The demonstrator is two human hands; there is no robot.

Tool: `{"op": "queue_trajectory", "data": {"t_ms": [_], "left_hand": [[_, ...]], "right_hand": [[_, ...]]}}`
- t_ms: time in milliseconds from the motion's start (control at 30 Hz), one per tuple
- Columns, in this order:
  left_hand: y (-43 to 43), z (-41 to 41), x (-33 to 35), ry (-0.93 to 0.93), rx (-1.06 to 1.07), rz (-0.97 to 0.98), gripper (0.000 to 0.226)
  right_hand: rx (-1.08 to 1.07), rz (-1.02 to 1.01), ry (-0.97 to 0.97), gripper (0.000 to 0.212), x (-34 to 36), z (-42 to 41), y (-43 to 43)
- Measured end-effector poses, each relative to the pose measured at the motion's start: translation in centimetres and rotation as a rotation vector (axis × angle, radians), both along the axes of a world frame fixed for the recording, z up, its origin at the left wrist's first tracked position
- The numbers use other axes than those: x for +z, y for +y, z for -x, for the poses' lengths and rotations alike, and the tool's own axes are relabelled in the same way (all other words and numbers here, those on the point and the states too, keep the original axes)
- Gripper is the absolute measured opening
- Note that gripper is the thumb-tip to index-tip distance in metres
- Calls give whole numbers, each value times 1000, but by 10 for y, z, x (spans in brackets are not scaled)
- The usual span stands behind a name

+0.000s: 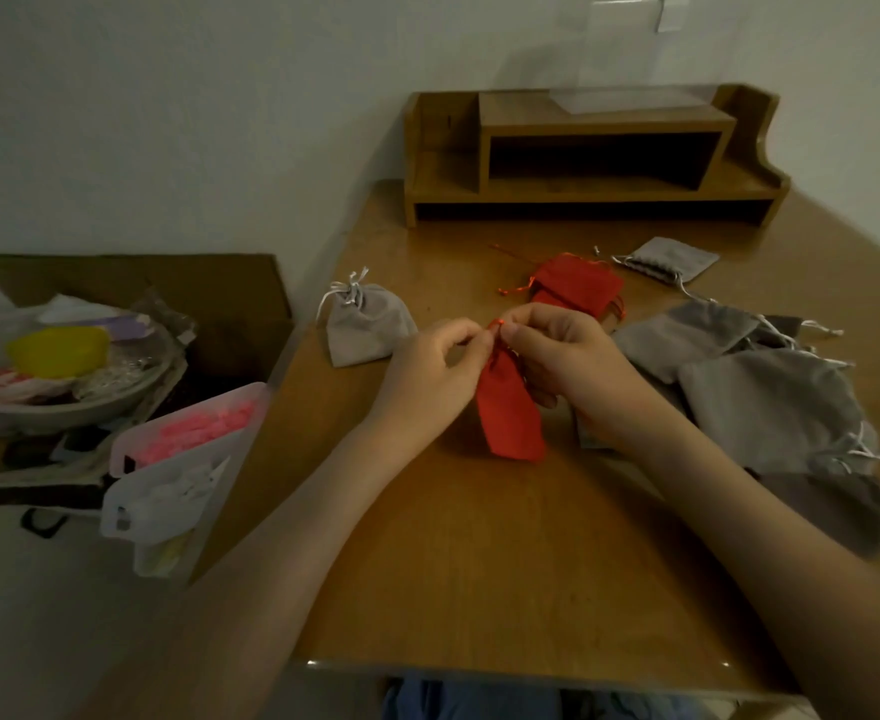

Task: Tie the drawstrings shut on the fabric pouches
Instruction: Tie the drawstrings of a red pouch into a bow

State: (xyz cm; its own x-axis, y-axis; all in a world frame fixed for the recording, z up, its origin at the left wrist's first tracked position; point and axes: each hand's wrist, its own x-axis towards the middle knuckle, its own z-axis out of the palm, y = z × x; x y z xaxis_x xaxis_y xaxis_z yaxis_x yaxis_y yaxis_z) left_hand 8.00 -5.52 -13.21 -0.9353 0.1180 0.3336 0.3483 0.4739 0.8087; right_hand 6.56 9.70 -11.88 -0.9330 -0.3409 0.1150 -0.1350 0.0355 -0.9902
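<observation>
Wooden desk, mid-surface: a soft, light red pouch is pinched shut at its gathered neck by the left hand and right hand, its thin, likely slippery drawstring best gripped near the ends.

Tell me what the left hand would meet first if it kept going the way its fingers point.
Likely the right hand: the left hand points right across the red pouch neck, fingertips almost touching it. Depth is unclear.

left hand: fingers curled, thumb and forefinger pinched | right hand: same pinch, fingertips nearly meeting left's
</observation>
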Motion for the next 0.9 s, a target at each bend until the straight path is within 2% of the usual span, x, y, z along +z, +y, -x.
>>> {"op": "queue_trajectory", "data": {"t_ms": [133, 233, 367, 500, 633, 700, 767, 900], "left_hand": [[1, 2, 2, 12, 1, 11, 24], [3, 1, 5, -94, -30, -132, 25], [2, -1, 9, -313, -129, -398, 21], [2, 1, 8, -366, -131, -419, 12], [0, 4, 5, -430, -42, -488, 15], [0, 4, 4, -383, 4, -421, 17], [0, 4, 1, -257, 36, -253, 20], [1, 1, 1, -45, 64, 39, 18]], "right_hand": [[-14, 50, 5, 19, -1, 1, 0], [2, 90, 32, 17, 0, 0, 0], [-37, -51, 161, 16, -2, 1, -1], [-90, -206, 286, 16, -5, 2, -1], [-160, -130, 282, 4, -5, 3, -2], [-193, -145, 296, 4, -5, 4, -1], [-209, -274, 372, 8, -6, 5, 1], [-217, -503, 442, 34, -7, 4, 1]]}}
